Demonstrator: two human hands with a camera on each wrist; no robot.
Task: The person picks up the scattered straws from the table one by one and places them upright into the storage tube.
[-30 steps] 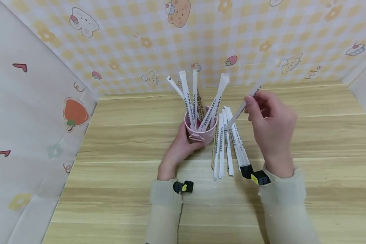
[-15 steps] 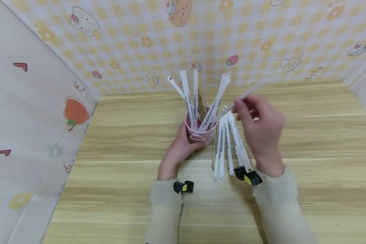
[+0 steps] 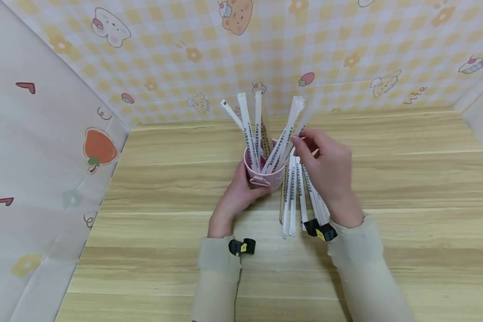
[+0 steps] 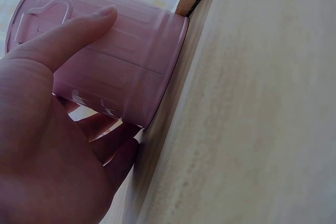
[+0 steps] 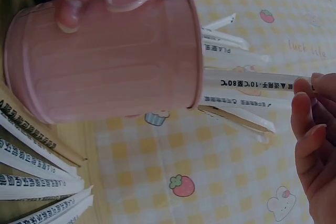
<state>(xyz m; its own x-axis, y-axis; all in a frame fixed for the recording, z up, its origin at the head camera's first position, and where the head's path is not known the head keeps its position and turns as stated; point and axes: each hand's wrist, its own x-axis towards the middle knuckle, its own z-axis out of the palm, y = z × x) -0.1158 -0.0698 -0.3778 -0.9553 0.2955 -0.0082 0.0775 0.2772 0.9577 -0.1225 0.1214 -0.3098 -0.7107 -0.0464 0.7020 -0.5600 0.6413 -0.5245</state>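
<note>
A pink metal bucket (image 3: 267, 179) with a small handle stands upright on the table, several paper-wrapped straws (image 3: 245, 129) leaning out of its mouth. My left hand (image 3: 239, 194) grips the bucket low on its side; in the left wrist view the thumb (image 4: 79, 35) lies across the wall and the fingers curl beneath. To the right of the bucket, my right hand (image 3: 326, 163) pinches one wrapped straw (image 5: 257, 83) between thumb and fingertips. The straw's lower end is inside the bucket's rim, hidden by the wall in the right wrist view.
Several more wrapped straws (image 3: 292, 201) lie side by side on the wooden table (image 3: 157, 201), just right of the bucket and partly under the right forearm. A patterned backdrop (image 3: 265, 53) rises behind the table, and a white side panel (image 3: 44, 147) stands at the left.
My right hand has moved left to the bucket, bringing the pinched straw from over the loose straws to inside the rim; the straw now stands steeper. The left hand and bucket stay put.
</note>
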